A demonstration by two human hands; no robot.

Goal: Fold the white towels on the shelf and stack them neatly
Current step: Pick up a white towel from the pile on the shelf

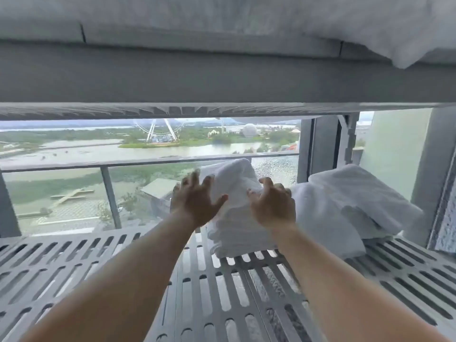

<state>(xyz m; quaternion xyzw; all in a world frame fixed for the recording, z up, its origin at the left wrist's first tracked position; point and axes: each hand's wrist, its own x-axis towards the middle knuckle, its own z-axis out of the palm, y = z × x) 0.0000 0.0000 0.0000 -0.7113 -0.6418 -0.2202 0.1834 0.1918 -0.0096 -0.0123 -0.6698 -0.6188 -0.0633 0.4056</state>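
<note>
A stack of folded white towels [234, 218] stands on the slatted grey shelf [98, 262], right of the middle. My left hand [197, 201] lies against the stack's left side with its fingers spread. My right hand [272, 206] rests on the top towel at the stack's right side, its fingers curled into the cloth. Just right of the stack lie more white towels [350, 208], loosely folded and heaped against the window frame.
An upper shelf [222, 80] runs close overhead, with white cloth [407, 33] hanging over its right edge. Behind the shelf is a window with a balcony rail [148, 162]. The shelf's left half is bare slats.
</note>
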